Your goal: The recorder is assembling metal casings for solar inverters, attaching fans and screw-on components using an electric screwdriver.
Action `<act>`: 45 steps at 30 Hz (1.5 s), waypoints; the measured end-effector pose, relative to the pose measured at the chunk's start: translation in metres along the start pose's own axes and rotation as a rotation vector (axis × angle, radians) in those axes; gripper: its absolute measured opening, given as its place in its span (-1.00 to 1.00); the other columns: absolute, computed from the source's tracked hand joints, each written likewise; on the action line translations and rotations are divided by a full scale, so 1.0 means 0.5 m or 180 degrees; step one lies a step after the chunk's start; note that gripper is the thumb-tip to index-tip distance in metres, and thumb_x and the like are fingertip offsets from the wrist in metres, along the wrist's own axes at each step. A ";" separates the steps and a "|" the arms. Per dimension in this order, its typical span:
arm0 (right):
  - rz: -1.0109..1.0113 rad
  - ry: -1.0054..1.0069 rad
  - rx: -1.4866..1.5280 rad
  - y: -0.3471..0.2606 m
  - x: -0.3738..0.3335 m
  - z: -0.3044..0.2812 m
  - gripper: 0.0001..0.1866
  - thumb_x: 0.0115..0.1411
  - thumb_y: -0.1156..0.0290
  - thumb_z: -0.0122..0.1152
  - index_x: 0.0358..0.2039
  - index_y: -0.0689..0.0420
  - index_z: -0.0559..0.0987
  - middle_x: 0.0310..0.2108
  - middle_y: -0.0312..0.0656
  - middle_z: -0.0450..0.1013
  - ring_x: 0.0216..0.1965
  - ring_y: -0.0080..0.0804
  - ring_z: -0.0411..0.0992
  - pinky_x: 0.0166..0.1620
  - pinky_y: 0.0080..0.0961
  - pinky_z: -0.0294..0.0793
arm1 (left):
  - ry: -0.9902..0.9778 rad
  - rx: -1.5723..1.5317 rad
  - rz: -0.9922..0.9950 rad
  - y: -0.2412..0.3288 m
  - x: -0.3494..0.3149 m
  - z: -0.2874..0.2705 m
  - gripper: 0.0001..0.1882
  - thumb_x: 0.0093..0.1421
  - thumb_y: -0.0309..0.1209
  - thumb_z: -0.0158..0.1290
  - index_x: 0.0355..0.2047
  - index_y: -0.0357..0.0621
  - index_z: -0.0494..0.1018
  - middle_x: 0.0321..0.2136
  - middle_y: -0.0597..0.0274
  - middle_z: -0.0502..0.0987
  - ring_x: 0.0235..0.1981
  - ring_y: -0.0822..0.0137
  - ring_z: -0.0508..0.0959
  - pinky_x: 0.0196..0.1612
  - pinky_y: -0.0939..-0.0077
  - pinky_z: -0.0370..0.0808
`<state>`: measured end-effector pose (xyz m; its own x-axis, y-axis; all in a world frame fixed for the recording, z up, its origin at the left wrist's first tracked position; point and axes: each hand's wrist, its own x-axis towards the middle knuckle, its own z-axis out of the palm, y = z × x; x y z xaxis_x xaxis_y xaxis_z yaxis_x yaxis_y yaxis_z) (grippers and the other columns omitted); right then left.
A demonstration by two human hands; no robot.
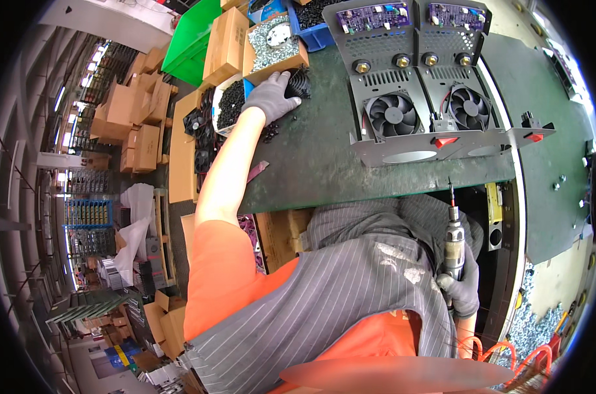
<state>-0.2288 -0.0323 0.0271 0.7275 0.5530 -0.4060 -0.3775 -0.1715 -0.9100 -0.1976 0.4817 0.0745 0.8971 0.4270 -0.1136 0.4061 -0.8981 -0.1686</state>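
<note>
My left hand (270, 98), in a grey glove, reaches to the back left of the bench. Its thumb and fingers are spread at the edge of a stack of black ringed parts (300, 83), which look like fan guards. Low at the right, my gloved right hand (462, 290) is wrapped round a power screwdriver (454, 246), bit pointing away from me past the bench edge. Two grey metal housings stand side by side on the bench, with a left black fan (393, 114), a right black fan (469, 107), red switches (445, 142) and purple circuit boards (373, 18).
Beside my left hand are a box of black screws (231, 104) and a carton of silvery hardware (258, 67). A green bin (191, 44) and blue bins (319, 38) stand behind. Loose black screws lie on the dark green bench (298, 164). Orange air hoses (505, 346) curl at lower right.
</note>
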 end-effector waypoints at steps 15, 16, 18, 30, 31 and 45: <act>0.0073 -0.0077 -0.0067 -0.009 0.006 0.011 0.07 -0.35 0.00 0.50 0.12 0.35 0.27 -0.14 -0.22 0.40 -0.13 -0.52 0.34 0.01 -0.55 0.29 | 0.1165 -0.1893 0.0663 -0.049 0.026 0.059 -0.57 0.27 -0.21 -0.13 0.12 -0.02 0.32 0.11 -0.03 0.33 0.20 0.11 0.24 0.24 0.35 0.13; 0.0036 -0.0067 -0.0038 -0.006 0.005 0.012 0.05 -0.35 0.06 0.49 0.13 0.34 0.27 -0.13 -0.22 0.39 -0.13 -0.52 0.33 0.01 -0.56 0.29 | 0.1334 -0.2223 0.0273 -0.045 0.018 0.051 -0.59 0.28 -0.22 -0.14 0.10 0.00 0.34 0.06 -0.02 0.38 0.11 0.13 0.34 0.17 0.35 0.22; 0.0069 -0.0081 0.0027 -0.007 0.003 0.014 0.04 -0.35 0.08 0.49 0.13 0.34 0.27 -0.12 -0.22 0.39 -0.13 -0.52 0.33 0.01 -0.56 0.29 | 0.1775 -0.2654 -0.0548 -0.021 -0.016 0.012 -0.64 0.30 -0.21 -0.16 0.05 0.03 0.40 -0.09 0.07 0.49 -0.20 0.26 0.55 -0.10 0.36 0.45; 0.0225 -0.0105 0.0067 -0.024 -0.017 -0.018 0.01 -0.39 0.16 0.44 0.13 0.32 0.28 -0.11 -0.22 0.39 -0.12 -0.50 0.33 0.02 -0.55 0.28 | -0.2515 -0.5695 0.0430 0.260 -0.334 -0.033 -0.54 0.28 -0.33 -0.16 0.10 -0.40 0.23 0.00 0.04 0.41 -0.16 0.28 0.54 -0.43 0.55 0.59; 0.0186 -0.0143 0.0029 -0.027 -0.018 -0.020 0.02 -0.37 0.14 0.44 0.13 0.33 0.27 -0.11 -0.20 0.39 -0.11 -0.48 0.34 0.03 -0.54 0.28 | -0.2564 -0.5703 0.0457 0.285 -0.335 -0.026 -0.54 0.28 -0.33 -0.16 0.10 -0.40 0.23 0.00 0.04 0.41 -0.16 0.28 0.54 -0.43 0.55 0.59; -0.0280 -0.0017 -0.0165 -0.040 -0.053 -0.059 -0.05 -0.29 0.21 0.42 0.15 0.27 0.25 -0.13 -0.13 0.42 -0.12 -0.41 0.40 0.00 -0.48 0.35 | -0.1269 -0.5206 0.1331 0.461 -0.273 -0.032 -0.61 0.30 -0.44 -0.19 0.11 -0.32 0.24 -0.03 0.15 0.41 -0.20 0.43 0.52 -0.33 0.60 0.61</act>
<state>-0.2235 -0.0677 0.0534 0.7535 0.5721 -0.3240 -0.2820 -0.1639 -0.9453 -0.2236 0.2150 0.0670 0.9868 -0.0720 -0.1448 0.1446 -0.0074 0.9895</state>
